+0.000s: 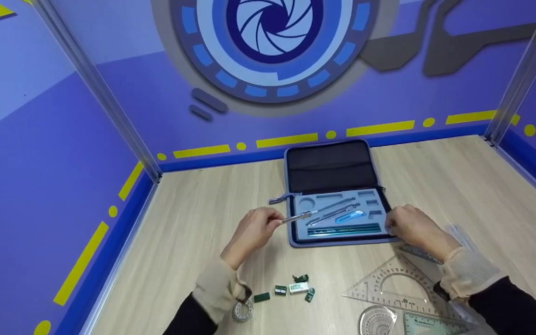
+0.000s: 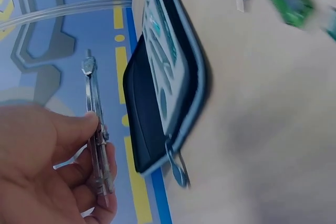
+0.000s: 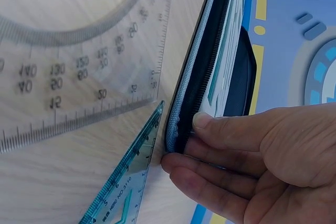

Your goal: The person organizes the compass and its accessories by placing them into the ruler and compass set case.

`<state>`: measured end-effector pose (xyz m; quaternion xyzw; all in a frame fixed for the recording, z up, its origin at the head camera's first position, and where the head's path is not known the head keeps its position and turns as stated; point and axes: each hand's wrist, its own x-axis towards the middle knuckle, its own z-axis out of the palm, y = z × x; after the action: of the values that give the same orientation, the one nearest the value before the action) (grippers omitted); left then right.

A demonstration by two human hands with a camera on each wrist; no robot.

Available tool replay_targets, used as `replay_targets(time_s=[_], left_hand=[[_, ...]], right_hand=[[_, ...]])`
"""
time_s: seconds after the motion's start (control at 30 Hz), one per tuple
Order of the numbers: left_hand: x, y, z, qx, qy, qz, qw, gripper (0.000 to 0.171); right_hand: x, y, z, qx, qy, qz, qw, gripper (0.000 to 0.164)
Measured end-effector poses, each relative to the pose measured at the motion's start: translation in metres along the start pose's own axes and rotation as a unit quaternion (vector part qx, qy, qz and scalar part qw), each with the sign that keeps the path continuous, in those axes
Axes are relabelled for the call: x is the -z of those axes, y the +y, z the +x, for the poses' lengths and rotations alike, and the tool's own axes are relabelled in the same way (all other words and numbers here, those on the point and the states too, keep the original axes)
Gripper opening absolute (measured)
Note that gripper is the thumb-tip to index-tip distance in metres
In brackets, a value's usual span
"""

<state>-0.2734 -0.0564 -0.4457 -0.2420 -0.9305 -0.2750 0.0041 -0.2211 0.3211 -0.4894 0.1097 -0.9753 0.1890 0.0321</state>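
My left hand (image 1: 257,228) pinches a metal drawing compass (image 2: 93,95) between thumb and fingers, over the left side of an open zip case (image 1: 332,165). The right hand (image 1: 414,225) grips the case's right edge near its front corner, thumb on the zip side and fingers beneath in the right wrist view. A grey foam tray (image 1: 303,218) with shaped recesses fills the case's lower half. It holds dark green pencils (image 1: 345,230), a light blue cutter (image 1: 351,216) and a slim silver pen-like tool (image 1: 331,215).
Before the case lie small green pieces, a white-sleeved eraser (image 1: 298,288), a sharpener (image 1: 280,290) and a round dial-like piece (image 1: 243,311). Under the right forearm are a clear set square (image 1: 375,286), a protractor (image 1: 376,321) and a green-tinted ruler (image 1: 428,324). Panel walls (image 1: 231,125) border the table.
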Motion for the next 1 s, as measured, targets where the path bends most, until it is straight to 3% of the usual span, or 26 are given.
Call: replay_targets(time_s=[0.23,0.5,0.8,1.0], left_hand=[[-0.017,0.019,0.033,0.022,-0.020,-0.013,0.9995,0.013],[-0.041,0.031,0.062,0.068,-0.031,0.023,0.9969,0.014],[-0.062,0.036,0.084,0.109,-0.038,0.014,0.9932,0.013],[-0.074,0.044,0.094,0.116,-0.051,0.015,0.9918,0.014]], right_hand=[[0.001,0.001,0.000,0.007,0.010,-0.008,1.000,0.012],[0.000,-0.002,0.001,-0.002,0.004,-0.006,1.000,0.012],[0.001,-0.004,0.001,-0.001,0.001,-0.005,1.000,0.013],[0.000,-0.003,0.001,-0.009,-0.002,-0.005,1.000,0.011]])
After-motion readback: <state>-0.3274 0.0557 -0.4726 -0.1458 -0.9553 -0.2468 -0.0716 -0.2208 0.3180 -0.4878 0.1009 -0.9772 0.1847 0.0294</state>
